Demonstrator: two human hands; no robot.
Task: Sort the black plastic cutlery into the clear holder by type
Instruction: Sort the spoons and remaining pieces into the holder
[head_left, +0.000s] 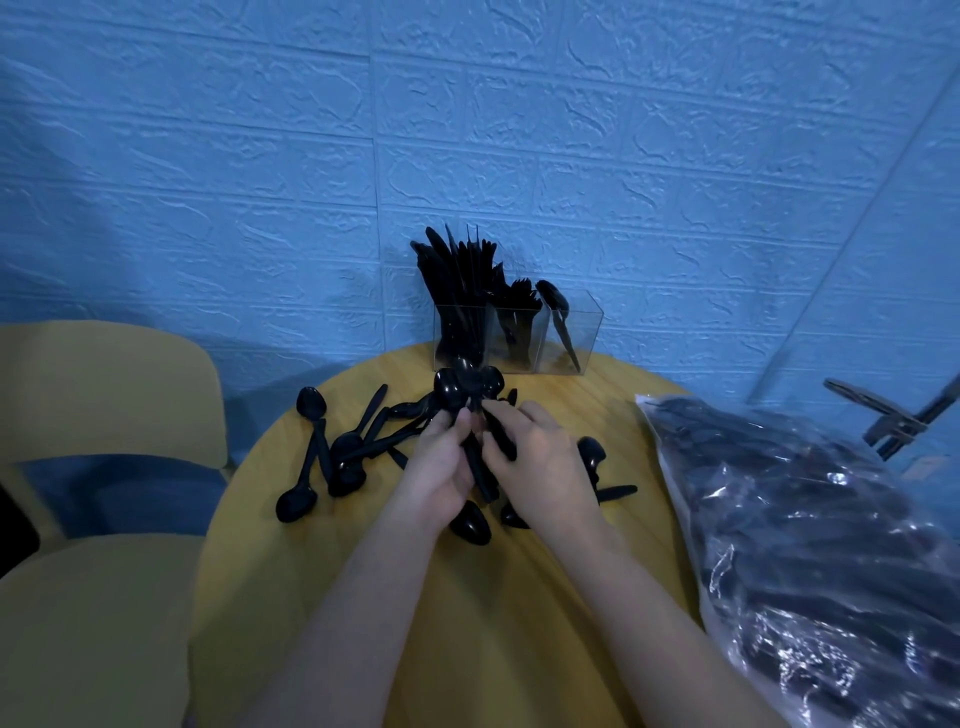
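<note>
A clear holder (584, 332) with three compartments stands at the table's far edge: knives fill the left one, forks the middle, and one spoon (557, 312) leans in the right. My left hand (441, 462) grips a bunch of black spoons (465, 392) by their handles, bowls pointing up and away. My right hand (540, 457) pinches a handle in the same bunch. Loose black spoons (332, 457) and a few knives lie scattered on the yellow round table (291, 597), left of and under my hands.
A clear plastic bag full of black cutlery (810, 545) covers the table's right side. Two yellow chairs (98, 395) stand on the left. A blue textured wall is close behind the holder. A dark stand (893, 421) sits at the far right.
</note>
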